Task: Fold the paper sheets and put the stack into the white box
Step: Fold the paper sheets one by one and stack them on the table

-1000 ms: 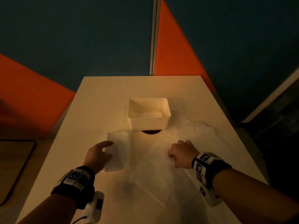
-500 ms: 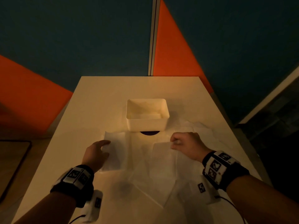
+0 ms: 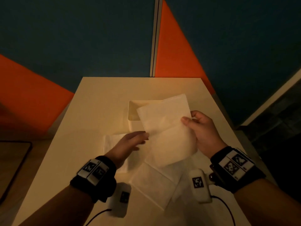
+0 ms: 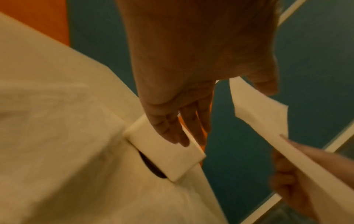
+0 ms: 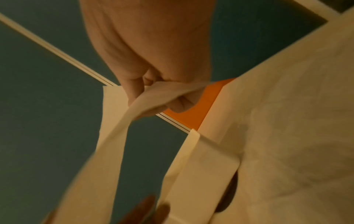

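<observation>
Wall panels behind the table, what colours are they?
Dark teal wall panels with orange triangles; the head view shows them best.

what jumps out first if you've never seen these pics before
The eye goes first to the pale paper sheet held up in mid-air at the centre, pinched at its right edge by the right hand. The left hand reaches toward its lower left edge with straight fingers. Behind the sheet sits the white box on the table, against a teal and orange wall.
</observation>
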